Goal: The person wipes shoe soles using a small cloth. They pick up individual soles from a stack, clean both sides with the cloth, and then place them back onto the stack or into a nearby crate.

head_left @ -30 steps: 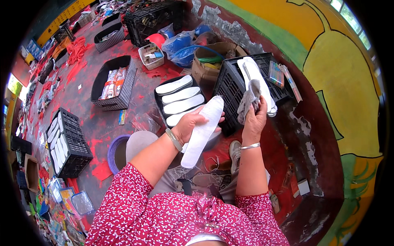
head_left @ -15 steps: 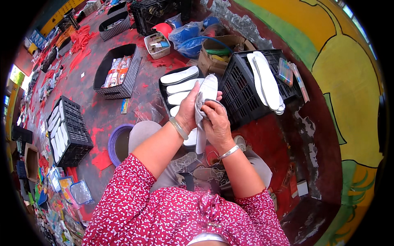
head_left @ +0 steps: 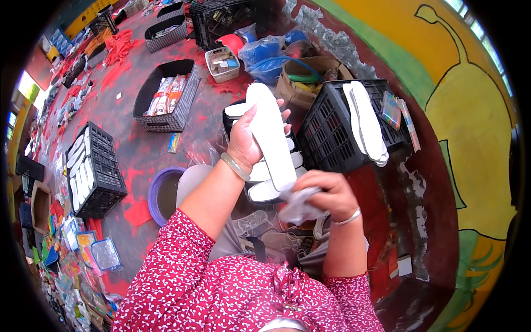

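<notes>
Before the person's chest, in the head view, the left hand (head_left: pixel 246 138) grasps a white insole (head_left: pixel 271 146), thumb laid on its face and fingertips showing past its far edge. The insole slants, toe end up and away, above a dark bin (head_left: pixel 227 124) of similar insoles (head_left: pixel 264 192), so hand and insole hide much of that bin. At the near end of the held insole, the right hand (head_left: pixel 332 193) pinches a crumpled grey cloth (head_left: pixel 300 208) between bent fingers; both are blurred, and whether cloth and insole touch I cannot tell. Below, the cloth and right hand partly cover the shoes (head_left: pixel 276 240) on the floor.

To the right of the bin stands a black crate (head_left: pixel 326 130), with stacked white insoles (head_left: pixel 366 123) and a colourful flat packet (head_left: pixel 390 110) on top. Just beyond it sits an open cardboard box (head_left: pixel 293 93), near blue bundles in clear plastic (head_left: pixel 268 58) and a small pale basket (head_left: pixel 224 73). Farther left, a grey woven basket (head_left: pixel 182 110) holds packets (head_left: pixel 166 95). Nearer the person, a purple basin (head_left: pixel 152 196) stands beside the left knee, and another black crate (head_left: pixel 108 182) of insoles lies beyond it.
</notes>
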`<state>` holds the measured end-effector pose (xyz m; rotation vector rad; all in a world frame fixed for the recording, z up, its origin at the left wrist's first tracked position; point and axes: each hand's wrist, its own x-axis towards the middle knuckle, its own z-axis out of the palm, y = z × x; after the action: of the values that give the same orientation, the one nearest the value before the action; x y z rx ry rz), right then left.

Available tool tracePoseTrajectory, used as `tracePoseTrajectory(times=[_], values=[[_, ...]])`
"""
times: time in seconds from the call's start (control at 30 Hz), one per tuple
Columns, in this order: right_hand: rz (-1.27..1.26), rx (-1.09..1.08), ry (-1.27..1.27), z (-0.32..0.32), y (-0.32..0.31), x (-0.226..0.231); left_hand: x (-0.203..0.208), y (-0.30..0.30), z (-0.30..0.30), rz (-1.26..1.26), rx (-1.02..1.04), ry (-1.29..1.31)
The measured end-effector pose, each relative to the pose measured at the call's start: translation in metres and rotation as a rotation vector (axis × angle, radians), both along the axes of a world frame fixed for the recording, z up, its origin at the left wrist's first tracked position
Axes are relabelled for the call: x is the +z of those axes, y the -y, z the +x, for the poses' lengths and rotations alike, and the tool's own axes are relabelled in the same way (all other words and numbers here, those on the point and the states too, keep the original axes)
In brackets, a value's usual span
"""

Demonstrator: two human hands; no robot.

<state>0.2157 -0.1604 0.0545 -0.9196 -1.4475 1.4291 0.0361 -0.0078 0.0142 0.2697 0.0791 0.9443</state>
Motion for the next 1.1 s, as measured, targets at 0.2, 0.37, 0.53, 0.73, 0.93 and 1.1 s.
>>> tracePoseTrajectory(times=[0.2,0.37,0.53,0.73,0.93,1.1], values=[[-0.176,-0.639,-0.873,0.032,-0.015,-0.029,-0.009,0.002,0.005,0.039,-0.021,-0.058],[-0.088,-0.687,-0.674,0.014,-0.029,-0.041,-0.011,0.019,0.025,0.045,-0.072,-0.139],[0.617,-0.766,0.619,-0.038,-0.049,-0.073,-0.027,0.047,0.045,0.054,-0.115,-0.181],[0.615,-0.678,0.612,-0.050,-0.039,-0.080,-0.012,0.021,0.029,0.039,-0.013,-0.205],[0.706,-0.900,0.595,-0.053,-0.046,-0.067,-0.055,0.041,0.037,-0.016,-0.299,-0.002],[0.597,-0.927,0.525,-0.049,-0.041,-0.064,-0.023,0.033,0.036,0.095,-0.300,-0.030]])
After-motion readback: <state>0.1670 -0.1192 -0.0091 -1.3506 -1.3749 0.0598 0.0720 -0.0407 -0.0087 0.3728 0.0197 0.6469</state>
